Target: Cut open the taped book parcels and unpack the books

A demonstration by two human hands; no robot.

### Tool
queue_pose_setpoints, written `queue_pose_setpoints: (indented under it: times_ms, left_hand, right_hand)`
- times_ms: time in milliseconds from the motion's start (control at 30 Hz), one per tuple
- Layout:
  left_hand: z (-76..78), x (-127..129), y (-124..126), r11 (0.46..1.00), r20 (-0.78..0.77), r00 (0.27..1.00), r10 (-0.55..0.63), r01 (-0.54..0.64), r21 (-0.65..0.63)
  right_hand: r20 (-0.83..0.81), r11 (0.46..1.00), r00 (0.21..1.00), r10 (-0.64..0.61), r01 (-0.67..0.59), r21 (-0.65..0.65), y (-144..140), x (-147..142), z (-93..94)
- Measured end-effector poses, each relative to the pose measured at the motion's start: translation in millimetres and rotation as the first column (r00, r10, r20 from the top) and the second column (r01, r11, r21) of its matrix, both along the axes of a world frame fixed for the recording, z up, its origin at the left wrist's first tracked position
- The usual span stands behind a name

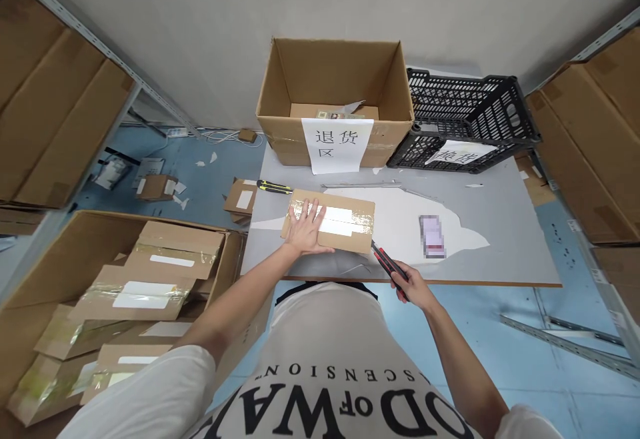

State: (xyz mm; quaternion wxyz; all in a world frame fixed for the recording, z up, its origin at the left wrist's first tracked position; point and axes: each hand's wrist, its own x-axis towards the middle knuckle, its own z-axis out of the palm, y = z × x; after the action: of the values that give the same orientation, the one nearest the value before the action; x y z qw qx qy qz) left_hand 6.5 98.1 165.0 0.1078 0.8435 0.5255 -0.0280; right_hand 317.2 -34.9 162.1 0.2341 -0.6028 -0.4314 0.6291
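At far left, a big carton (60,272) on the floor holds taped flat parcels. My grey desk (500,239) sits ahead, its near edge close to my body, with bare surface open on the right. My left hand (306,231) lies flat, fingers spread, pressing the left end of a flat cardboard parcel (330,221) (white label, clear tape) near the desk's front edge. Behind it stands an open box (335,92) with a paper sign reading 退货区. My right hand (413,286) is closed around a red and black utility knife (387,262), its tip at the parcel's near right corner. A black crate (465,119) stands at back right.
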Motion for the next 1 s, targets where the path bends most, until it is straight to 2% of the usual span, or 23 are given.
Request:
queue_pose_setpoints:
  times_ms: [133,233,300,433,533,633,733,900,1000]
  left_hand:
    - [0.5,-0.3,-0.6,1.000,-0.001,1.000,-0.017,0.017,0.016]
    - [1.4,-0.6,-1.5,1.000,-0.016,1.000,-0.018,0.018,0.025]
    - [2.5,-0.8,-2.3,0.999,-0.020,1.000,-0.021,0.022,0.034]
    - [4.3,0.2,-4.9,0.999,-0.026,1.000,-0.013,0.014,0.039]
    - [2.7,2.4,-7.5,0.999,-0.018,1.000,0.008,-0.007,0.049]
    - [-1.2,3.7,-10.0,0.997,0.006,1.000,0.022,-0.022,0.077]
    - [-4.9,1.3,-13.9,0.995,0.032,0.999,0.005,-0.008,0.103]
    - [-8.1,-12.4,-27.6,0.989,0.053,0.997,-0.053,0.046,0.138]
    - [-8.1,-23.3,-35.4,0.986,0.062,0.994,-0.086,0.076,0.145]
  right_hand:
    - [-0.003,1.000,1.000,-0.011,0.011,0.012,-1.6,7.3,-3.2]
    - [-0.002,1.000,1.000,-0.004,0.004,-0.011,-5.1,26.1,-3.2]
    - [0.003,0.998,0.998,-0.056,0.056,-0.002,-9.0,39.7,-6.6]
    - [0.115,0.953,0.951,-0.287,0.271,0.135,-9.9,50.4,-28.8]
    - [0.339,0.928,0.869,-0.361,0.297,0.226,0.5,39.7,-54.1]
    - [0.558,0.941,0.763,-0.327,0.206,0.269,15.9,20.6,-78.5]
    - [0.706,0.969,0.665,-0.246,0.168,0.179,30.5,2.6,-98.6]
    - [0.831,0.989,0.540,-0.133,0.125,0.077,51.1,-10.7,-121.8]
    - [0.862,0.994,0.498,-0.096,0.100,0.052,61.3,-10.7,-129.4]
